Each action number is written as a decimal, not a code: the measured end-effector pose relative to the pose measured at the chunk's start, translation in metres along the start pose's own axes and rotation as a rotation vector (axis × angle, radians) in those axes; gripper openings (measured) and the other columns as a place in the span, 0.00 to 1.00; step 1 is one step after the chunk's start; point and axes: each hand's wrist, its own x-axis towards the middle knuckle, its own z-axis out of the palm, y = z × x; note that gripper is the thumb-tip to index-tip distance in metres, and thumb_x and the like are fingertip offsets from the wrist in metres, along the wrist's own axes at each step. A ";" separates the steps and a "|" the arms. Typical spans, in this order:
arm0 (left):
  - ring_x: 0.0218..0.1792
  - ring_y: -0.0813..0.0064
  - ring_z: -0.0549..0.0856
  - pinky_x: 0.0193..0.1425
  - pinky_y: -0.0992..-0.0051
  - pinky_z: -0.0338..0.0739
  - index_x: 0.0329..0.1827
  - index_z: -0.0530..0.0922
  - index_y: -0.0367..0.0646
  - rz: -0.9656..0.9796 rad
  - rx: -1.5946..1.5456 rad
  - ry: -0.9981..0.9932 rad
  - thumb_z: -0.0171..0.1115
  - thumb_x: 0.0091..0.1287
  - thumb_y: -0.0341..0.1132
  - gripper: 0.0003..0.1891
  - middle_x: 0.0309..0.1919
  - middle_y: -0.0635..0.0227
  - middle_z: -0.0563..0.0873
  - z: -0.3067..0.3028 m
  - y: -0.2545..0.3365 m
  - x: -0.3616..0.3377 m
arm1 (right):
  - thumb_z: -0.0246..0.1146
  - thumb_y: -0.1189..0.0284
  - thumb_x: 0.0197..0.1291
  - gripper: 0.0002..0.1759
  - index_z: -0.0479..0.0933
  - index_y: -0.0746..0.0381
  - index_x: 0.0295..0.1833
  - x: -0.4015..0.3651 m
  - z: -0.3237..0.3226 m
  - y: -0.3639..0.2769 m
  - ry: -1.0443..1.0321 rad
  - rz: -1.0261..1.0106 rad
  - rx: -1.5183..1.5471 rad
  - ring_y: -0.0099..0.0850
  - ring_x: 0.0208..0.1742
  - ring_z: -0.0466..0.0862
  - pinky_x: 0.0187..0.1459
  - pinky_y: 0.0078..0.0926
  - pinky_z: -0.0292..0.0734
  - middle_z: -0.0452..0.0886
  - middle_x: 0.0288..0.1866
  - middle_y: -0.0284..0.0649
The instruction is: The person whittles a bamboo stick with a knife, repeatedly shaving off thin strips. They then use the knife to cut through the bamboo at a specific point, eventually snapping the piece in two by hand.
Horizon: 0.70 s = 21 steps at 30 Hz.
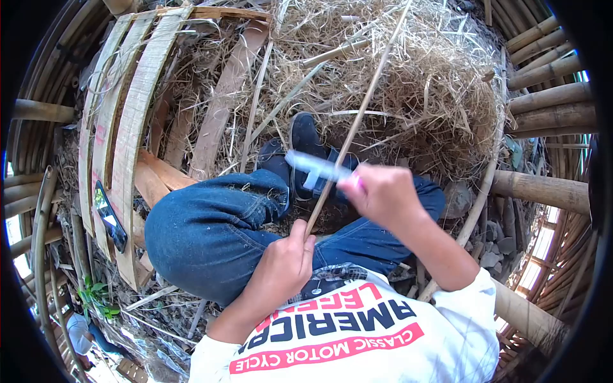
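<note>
My left hand (281, 268) is closed around the lower end of a long, thin bamboo strip (367, 105), low over my lap. From there the strip slants up and away to the top of the view. In my right hand (386, 198) is a knife (314, 166), its pink handle mostly covered by my fingers. The pale blade, a little blurred, points left and overlaps the strip above my left hand. Under the strip are my crossed legs in blue jeans (204, 230) and my dark shoes (305, 133).
Dry shavings (408, 83) are heaped beyond my feet. On the left stand wooden slats (137, 96), with a phone (110, 217) lying on them. Bamboo poles (543, 190) form walls on both sides. Another person (80, 335) shows at the lower left, near a green plant (96, 297).
</note>
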 end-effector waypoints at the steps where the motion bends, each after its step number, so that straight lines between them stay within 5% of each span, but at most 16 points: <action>1: 0.30 0.37 0.80 0.31 0.49 0.70 0.42 0.67 0.37 -0.041 0.044 -0.016 0.49 0.73 0.31 0.06 0.21 0.41 0.78 -0.001 0.000 0.000 | 0.63 0.49 0.61 0.25 0.74 0.59 0.23 0.004 0.003 0.009 0.064 0.067 -0.023 0.42 0.18 0.81 0.20 0.36 0.74 0.76 0.15 0.42; 6: 0.29 0.38 0.80 0.31 0.49 0.70 0.42 0.67 0.36 -0.040 0.059 0.002 0.49 0.73 0.31 0.06 0.21 0.41 0.78 0.000 -0.003 0.001 | 0.62 0.53 0.63 0.24 0.74 0.59 0.22 -0.001 0.001 -0.008 -0.081 0.016 0.111 0.45 0.19 0.81 0.22 0.41 0.75 0.76 0.15 0.44; 10: 0.29 0.38 0.80 0.31 0.50 0.69 0.42 0.68 0.36 -0.032 0.061 -0.028 0.49 0.74 0.31 0.06 0.20 0.42 0.78 0.001 -0.003 0.001 | 0.61 0.52 0.64 0.24 0.74 0.59 0.22 0.014 0.011 0.021 0.058 0.140 0.100 0.46 0.20 0.81 0.23 0.42 0.75 0.77 0.16 0.45; 21: 0.28 0.40 0.80 0.29 0.55 0.69 0.39 0.69 0.36 -0.059 -0.059 -0.045 0.50 0.73 0.31 0.07 0.20 0.44 0.76 -0.004 0.003 -0.001 | 0.59 0.51 0.65 0.26 0.75 0.60 0.21 0.017 0.007 0.012 0.016 0.177 0.198 0.47 0.20 0.81 0.22 0.41 0.74 0.76 0.15 0.46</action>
